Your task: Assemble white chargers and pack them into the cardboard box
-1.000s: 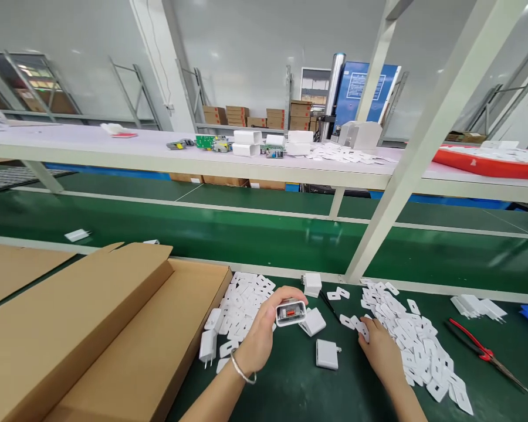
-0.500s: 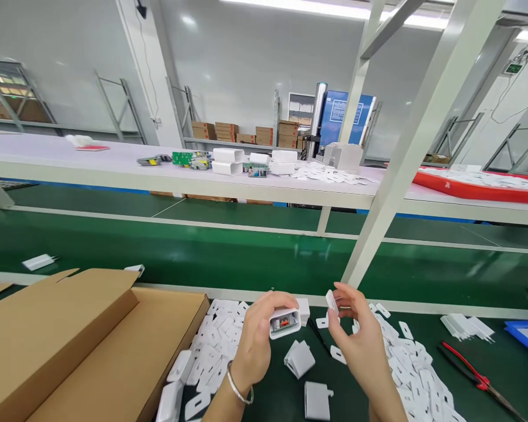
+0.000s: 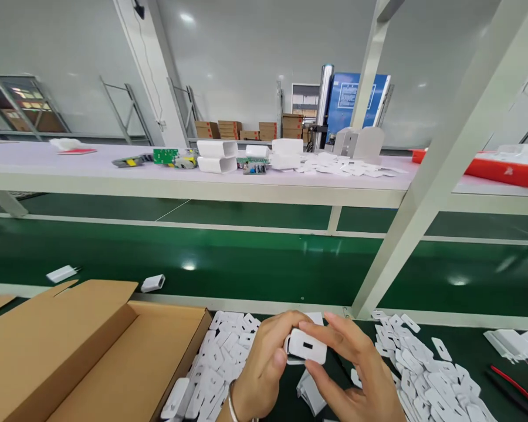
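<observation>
My left hand is closed around a white plastic charger housing, mostly hidden by the fingers and the cap in front of it. Between the thumb and fingers of my right hand is a white end cap with a small dark slot. The cap lies over the housing's open end, slightly off its edge; whether it is seated I cannot tell. Below the hands, more white housings lie on the dark green table. Loose white caps form a left pile and a right pile.
An open cardboard box takes up the left. Red-handled pliers and white chargers lie at right. A slanted white post rises behind my right hand. Beyond runs a green conveyor belt, under a shelf with circuit boards and housings.
My right hand has brought the cap leftward onto the housing's open end, covering the orange and grey parts seen inside before. The camera view has shifted somewhat left.
</observation>
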`<state>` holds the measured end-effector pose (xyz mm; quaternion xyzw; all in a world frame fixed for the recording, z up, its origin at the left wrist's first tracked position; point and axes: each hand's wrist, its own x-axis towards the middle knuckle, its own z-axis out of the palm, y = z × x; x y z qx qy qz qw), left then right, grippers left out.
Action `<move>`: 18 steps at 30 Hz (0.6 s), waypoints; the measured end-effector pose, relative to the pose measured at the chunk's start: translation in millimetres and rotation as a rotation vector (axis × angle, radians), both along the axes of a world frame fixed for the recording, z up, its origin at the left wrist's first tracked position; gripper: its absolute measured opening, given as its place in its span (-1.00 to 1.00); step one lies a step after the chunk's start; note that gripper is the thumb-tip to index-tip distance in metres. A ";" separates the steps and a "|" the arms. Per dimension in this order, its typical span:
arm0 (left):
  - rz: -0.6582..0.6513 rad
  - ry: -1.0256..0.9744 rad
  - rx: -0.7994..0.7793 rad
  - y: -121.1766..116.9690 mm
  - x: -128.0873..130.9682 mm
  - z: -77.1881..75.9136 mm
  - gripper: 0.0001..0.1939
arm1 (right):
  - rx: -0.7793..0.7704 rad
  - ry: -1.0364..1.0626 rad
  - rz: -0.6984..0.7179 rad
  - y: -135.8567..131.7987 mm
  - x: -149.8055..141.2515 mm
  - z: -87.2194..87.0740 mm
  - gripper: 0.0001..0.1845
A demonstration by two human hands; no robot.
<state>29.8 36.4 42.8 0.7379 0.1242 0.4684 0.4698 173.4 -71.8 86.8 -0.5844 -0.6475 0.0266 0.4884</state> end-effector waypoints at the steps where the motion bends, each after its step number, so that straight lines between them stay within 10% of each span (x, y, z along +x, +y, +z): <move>1: -0.008 -0.001 -0.018 0.4 0.4 -1.5 -0.29 | 0.016 -0.002 0.024 2.0 -0.1 -0.1 -0.44; 8: -0.017 0.012 -0.037 12.8 3.1 -7.0 -0.35 | 0.069 0.153 -0.026 15.8 10.1 3.2 -0.93; 18: 0.023 0.064 0.081 12.2 7.9 -1.9 -0.64 | 0.058 0.259 0.042 34.5 3.8 2.1 -0.90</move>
